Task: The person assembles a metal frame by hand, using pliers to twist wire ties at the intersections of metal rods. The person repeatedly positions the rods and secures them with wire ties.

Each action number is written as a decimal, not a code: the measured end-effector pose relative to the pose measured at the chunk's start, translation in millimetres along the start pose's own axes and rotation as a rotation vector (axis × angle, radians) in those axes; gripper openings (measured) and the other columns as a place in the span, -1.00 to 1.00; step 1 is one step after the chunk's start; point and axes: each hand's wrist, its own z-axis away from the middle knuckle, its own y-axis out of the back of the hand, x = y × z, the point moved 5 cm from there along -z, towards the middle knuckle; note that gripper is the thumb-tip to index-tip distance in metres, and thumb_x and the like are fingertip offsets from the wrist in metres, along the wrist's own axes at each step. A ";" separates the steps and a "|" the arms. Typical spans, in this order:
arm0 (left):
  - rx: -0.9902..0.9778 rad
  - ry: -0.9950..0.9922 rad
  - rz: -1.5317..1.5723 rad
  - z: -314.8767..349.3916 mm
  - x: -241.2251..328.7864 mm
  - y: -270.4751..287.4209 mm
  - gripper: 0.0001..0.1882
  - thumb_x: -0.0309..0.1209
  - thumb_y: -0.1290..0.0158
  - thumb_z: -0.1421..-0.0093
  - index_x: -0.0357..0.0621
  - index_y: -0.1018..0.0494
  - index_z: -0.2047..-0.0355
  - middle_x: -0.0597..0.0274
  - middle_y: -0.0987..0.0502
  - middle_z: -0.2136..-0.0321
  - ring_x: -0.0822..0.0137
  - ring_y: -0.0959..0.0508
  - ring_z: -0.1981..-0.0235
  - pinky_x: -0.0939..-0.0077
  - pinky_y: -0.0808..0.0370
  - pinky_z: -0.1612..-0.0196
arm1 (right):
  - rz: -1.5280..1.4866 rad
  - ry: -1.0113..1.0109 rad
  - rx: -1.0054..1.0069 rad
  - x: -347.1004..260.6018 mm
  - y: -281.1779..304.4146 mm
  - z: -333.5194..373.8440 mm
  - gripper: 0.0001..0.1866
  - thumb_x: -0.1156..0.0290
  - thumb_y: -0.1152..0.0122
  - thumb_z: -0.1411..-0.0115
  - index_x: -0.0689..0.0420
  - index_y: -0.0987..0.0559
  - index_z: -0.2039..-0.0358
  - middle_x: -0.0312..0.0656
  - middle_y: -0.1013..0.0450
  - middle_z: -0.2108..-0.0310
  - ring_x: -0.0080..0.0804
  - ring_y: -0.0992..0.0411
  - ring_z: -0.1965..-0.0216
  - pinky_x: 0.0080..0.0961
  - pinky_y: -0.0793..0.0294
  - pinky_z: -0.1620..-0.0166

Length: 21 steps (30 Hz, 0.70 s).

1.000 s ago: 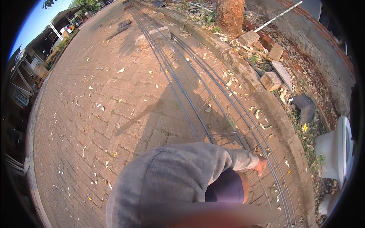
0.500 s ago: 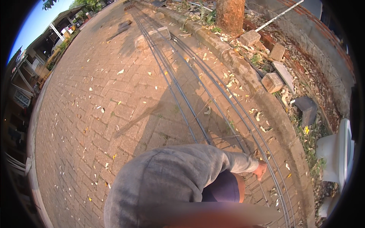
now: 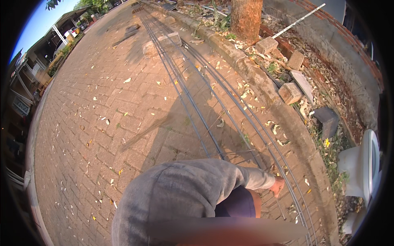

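Head view: hands point(image 3: 277, 186) (right) on rebar point(image 3: 230, 119)

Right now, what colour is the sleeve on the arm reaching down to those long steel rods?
Grey, seen in the head view: the sleeve runs to the hand at the steel rods.

Right hand point(image 3: 278, 185) in a grey sleeve point(image 3: 230, 180) is closed on the long rebar cage point(image 3: 230, 119) lying on the brick paving point(image 3: 102, 123). Concrete curb point(image 3: 262, 82) runs just past the fingers point(image 3: 280, 189), loose bricks point(image 3: 289, 92) beyond it.
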 end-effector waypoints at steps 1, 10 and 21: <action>0.000 -0.004 0.003 0.2 0.1 -0.4 -0.80 -0.38 -0.40 -0.07 -0.28 -0.68 0.46 0.13 -0.68 0.51 0.33 -0.66 0.52 0.35 -0.55 0.46 | -0.042 -0.002 -0.002 -2.0 -0.8 0.7 -0.31 -0.03 -0.35 -0.18 -0.13 -0.34 -0.25 -0.11 -0.46 -0.15 -0.26 -0.54 -0.06 -0.38 -0.60 -0.01; 0.015 0.069 -0.008 6.5 4.2 2.1 -0.79 -0.36 -0.39 -0.03 -0.18 -0.70 0.35 0.15 -0.69 0.48 0.30 -0.67 0.43 0.27 -0.55 0.38 | -1.757 -0.051 -0.191 -39.4 -7.5 -10.8 -0.44 -0.16 -0.33 -0.21 -0.02 -0.45 0.02 -0.07 -0.51 0.05 -0.28 -0.57 0.12 -0.42 -0.61 0.20; -0.132 0.254 0.141 -7.3 -12.7 8.2 -0.70 -0.16 -0.33 -0.15 -0.12 -0.67 0.26 0.28 -0.60 0.60 0.53 -0.39 0.74 0.56 -0.17 0.74 | -2.094 -0.438 -0.033 22.3 -60.7 -11.3 -0.62 -0.02 -0.40 -0.24 0.01 -0.53 0.35 -0.37 -0.32 0.52 -0.57 -0.24 0.67 -0.61 -0.21 0.64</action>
